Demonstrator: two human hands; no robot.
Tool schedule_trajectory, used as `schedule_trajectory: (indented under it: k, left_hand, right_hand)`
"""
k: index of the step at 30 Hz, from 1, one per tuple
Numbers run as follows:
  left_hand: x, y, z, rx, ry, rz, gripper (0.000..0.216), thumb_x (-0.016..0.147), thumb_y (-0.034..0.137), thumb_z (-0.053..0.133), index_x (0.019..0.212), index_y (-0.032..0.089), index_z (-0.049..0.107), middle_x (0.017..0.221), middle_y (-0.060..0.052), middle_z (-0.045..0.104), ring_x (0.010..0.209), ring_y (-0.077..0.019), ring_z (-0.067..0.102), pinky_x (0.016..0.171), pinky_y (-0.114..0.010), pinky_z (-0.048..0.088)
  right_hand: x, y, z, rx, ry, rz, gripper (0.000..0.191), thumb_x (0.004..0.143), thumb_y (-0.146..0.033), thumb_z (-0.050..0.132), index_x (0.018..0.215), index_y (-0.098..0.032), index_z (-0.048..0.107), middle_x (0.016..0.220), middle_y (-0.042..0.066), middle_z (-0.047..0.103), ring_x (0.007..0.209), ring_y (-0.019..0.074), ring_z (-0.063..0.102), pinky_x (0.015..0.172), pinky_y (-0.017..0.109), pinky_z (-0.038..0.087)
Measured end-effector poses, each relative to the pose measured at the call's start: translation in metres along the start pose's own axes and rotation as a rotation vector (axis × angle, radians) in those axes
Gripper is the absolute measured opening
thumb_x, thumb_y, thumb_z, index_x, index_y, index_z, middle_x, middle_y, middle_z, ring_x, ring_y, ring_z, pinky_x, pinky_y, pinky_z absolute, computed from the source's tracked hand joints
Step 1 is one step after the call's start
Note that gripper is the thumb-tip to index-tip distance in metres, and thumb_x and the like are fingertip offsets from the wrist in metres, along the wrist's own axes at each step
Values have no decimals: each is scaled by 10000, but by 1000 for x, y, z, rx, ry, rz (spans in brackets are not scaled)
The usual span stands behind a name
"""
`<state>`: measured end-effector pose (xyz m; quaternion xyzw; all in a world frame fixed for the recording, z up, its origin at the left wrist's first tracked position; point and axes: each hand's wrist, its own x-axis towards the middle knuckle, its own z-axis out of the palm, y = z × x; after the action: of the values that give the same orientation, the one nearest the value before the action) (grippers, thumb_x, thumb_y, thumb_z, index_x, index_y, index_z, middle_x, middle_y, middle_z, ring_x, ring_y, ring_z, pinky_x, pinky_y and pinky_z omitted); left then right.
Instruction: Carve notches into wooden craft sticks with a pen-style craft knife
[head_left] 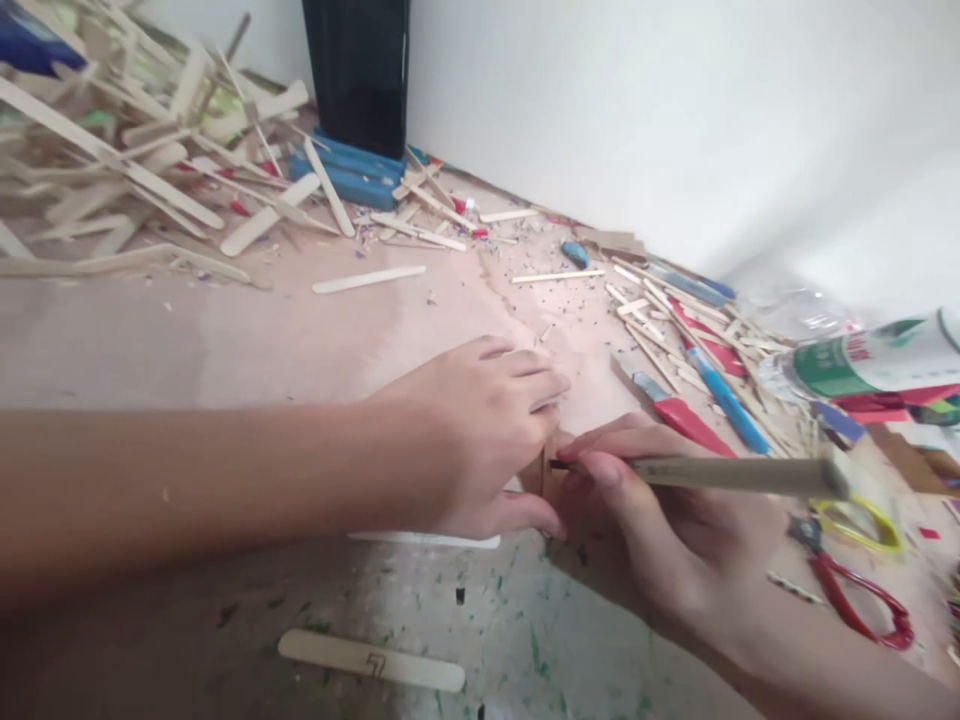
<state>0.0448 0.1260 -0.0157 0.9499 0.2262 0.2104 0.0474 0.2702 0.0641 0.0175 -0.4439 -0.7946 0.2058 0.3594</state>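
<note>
My right hand point(660, 510) grips a pencil point(735, 475) with a pale grey-brown barrel, its dark tip pointing left. That tip touches or nearly touches a small brown wooden stick point(550, 475), mostly covered by my hands. My left hand point(480, 440) bends its fingers and thumb around the stick against the tabletop. A white stick point(427, 540) shows partly from beneath the left hand. Closer to me lies a craft stick point(371, 660) with a dark mark drawn on it.
Loose craft sticks point(150, 150) heap at the far left, beside a black object point(358, 80) on a blue base point(352, 170). To the right lie a red-handled cutter point(690, 420), a blue cutter point(727, 400), scissors point(855, 580) and a tipped paper cup point(877, 355). A white wall stands behind.
</note>
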Motion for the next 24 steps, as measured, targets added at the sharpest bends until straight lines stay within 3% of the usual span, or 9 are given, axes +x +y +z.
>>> schedule_trajectory:
  k: [5,12,18,24]
  left_hand:
    - [0,0,2,-21,36,0,667,1024,731,774,1242,106,854,1410,-192,813,1275,-374,766,1083,-521,578]
    - [-1,0,-3,-42,14,18,666,1045,696,776,1256,69,851,1395,-212,813,1266,-415,765,1067,-556,598]
    - [-1,0,-3,-27,10,17,627,1045,707,772,1222,113,865,1408,-199,807,1257,-406,766,1056,-557,606]
    - [-1,-1,-2,-24,25,27,600,1057,699,752,1192,127,874,1422,-201,800,1249,-402,768,1048,-567,611]
  right_hand:
    - [-1,2,-3,22,62,-44,170,1081,-122,678,1044,-266,760,893,22,835,733,188,808,617,279,671]
    - [-1,7,-2,131,5,-19,158,1064,-102,710,1092,-249,762,940,33,850,793,180,835,655,242,683]
    - [0,4,-10,13,-67,-10,140,1088,-134,687,1105,-251,762,950,35,852,737,167,807,601,242,661]
    - [-1,2,-15,-48,-124,-45,163,1080,-113,686,1147,-251,742,1047,54,870,891,196,855,720,263,708]
